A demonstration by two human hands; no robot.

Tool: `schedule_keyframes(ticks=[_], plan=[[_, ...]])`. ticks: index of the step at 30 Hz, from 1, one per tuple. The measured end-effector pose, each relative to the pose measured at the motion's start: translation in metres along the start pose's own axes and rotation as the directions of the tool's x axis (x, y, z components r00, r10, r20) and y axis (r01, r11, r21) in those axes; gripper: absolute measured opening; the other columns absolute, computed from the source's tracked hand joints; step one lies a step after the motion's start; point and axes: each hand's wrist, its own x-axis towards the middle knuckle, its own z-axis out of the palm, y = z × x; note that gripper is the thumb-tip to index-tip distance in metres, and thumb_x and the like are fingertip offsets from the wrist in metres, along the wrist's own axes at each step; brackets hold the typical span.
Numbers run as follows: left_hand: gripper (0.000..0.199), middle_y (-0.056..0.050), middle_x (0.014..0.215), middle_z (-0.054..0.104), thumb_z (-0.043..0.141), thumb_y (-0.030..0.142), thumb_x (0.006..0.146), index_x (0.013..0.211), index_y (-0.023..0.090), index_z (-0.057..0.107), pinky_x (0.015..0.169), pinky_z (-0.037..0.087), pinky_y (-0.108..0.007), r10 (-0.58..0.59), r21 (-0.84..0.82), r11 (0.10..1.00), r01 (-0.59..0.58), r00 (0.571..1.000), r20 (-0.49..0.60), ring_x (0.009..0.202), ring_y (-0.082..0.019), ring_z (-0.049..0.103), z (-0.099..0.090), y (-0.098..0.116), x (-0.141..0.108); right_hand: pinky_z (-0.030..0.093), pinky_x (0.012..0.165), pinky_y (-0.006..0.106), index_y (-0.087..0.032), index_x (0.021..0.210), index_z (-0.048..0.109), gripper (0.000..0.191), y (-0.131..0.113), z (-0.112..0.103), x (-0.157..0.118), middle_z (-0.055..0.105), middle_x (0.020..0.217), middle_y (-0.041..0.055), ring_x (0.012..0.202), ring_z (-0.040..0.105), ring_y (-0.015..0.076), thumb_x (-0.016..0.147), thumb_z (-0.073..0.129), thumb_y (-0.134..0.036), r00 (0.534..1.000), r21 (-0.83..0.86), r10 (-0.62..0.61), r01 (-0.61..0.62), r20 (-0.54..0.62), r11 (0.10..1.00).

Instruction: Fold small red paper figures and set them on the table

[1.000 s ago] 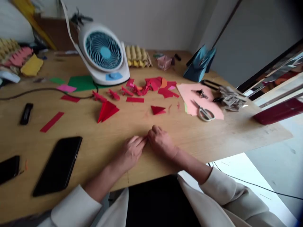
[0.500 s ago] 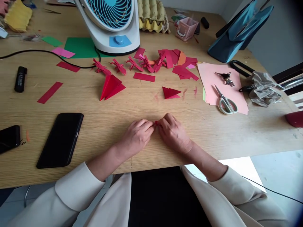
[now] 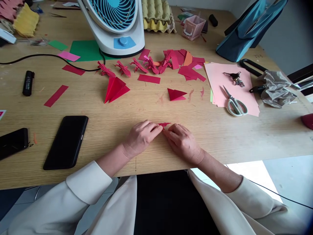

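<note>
A small folded piece of red paper [image 3: 164,124] is pinched between my two hands, low over the front of the wooden table. My left hand [image 3: 144,136] has its fingertips closed on the paper's left end. From the right, my right hand [image 3: 183,142] grips its lower edge with curled fingers; they partly hide the paper. Beyond my hands lie a small folded red paper triangle [image 3: 176,94] and a larger folded red paper piece [image 3: 115,88]. Farther back stands a row of folded red paper figures [image 3: 138,65].
Scissors [image 3: 235,103] and keys [image 3: 235,78] rest on pink paper sheets [image 3: 218,81] at right. A fan [image 3: 122,42] stands at the back, its black cable [image 3: 31,57] running left. Two phones [image 3: 66,143] and a black marker [image 3: 28,83] lie left. A blue bag [image 3: 231,45] stands back right.
My hands have drawn slightly apart, the right one shifting right and down. More of the red paper shows between them. The view has turned a little to the left.
</note>
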Motion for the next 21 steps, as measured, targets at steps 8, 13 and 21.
schedule_keyframes(ticks=[8,13,21], plan=[[0.027,-0.006,0.101,0.068,0.045,0.012,0.099,0.115,0.016,0.067,0.084,0.052,-0.032,0.014,0.029,0.999,-0.015,0.999,0.05,0.091,-0.017,0.059,-0.001,0.0,-0.002,0.051,0.08,0.033,-0.016,0.106,0.071,0.025,0.003,0.0,-0.003,0.062,0.092,0.0085,0.085,0.057,0.0181,0.1,0.048,-0.014,1.0,0.088,0.03,-0.03,0.008,0.996],[0.033,-0.009,0.115,0.066,0.046,0.009,0.097,0.127,0.012,0.061,0.092,0.052,-0.036,0.031,-0.009,0.999,-0.031,0.992,0.124,0.101,-0.02,0.059,-0.002,0.0,-0.002,0.052,0.08,0.034,-0.015,0.106,0.072,0.024,0.005,-0.002,-0.008,0.062,0.092,0.0089,0.085,0.058,0.0176,0.101,0.048,-0.018,1.0,0.116,0.016,-0.014,-0.013,0.993],[0.043,-0.011,0.126,0.064,0.047,0.006,0.094,0.137,0.012,0.054,0.095,0.05,-0.036,0.08,0.003,0.997,-0.082,0.982,0.168,0.105,-0.021,0.058,-0.005,-0.002,-0.007,0.053,0.08,0.035,-0.016,0.112,0.07,0.027,0.007,-0.004,-0.01,0.061,0.092,0.0088,0.085,0.057,0.0184,0.101,0.045,-0.015,1.0,0.122,-0.018,0.018,-0.004,0.992]])
